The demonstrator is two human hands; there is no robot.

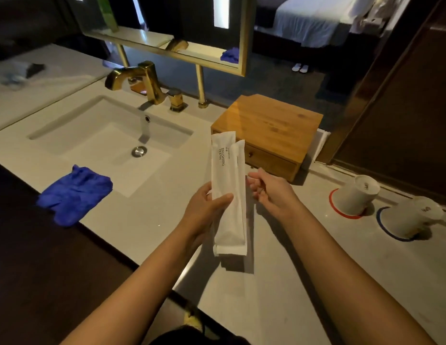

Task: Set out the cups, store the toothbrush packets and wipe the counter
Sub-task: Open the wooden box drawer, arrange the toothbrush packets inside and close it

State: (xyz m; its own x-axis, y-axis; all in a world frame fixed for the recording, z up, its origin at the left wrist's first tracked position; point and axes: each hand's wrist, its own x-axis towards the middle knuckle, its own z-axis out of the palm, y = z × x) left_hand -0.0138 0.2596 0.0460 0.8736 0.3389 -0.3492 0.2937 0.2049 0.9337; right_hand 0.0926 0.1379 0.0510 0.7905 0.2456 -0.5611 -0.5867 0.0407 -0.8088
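My left hand (204,210) grips two white toothbrush packets (228,185), stacked and held upright above the counter; the front one reads "BRUSHING TEETH". My right hand (269,192) hovers just right of the packets with fingers loosely curled, holding nothing. A wooden drawer box (271,128) stands behind the packets with its drawer shut. Two white cups stand upside down at the right: one (355,195) on a red ring, the other (411,217) on a blue ring. A blue cloth (75,192) lies crumpled at the counter's front left.
A white sink basin (67,128) with a gold tap (140,80) fills the counter's left half. A gold-framed mirror (242,33) stands behind it on legs. A dark wall and door frame (391,95) close off the right side.
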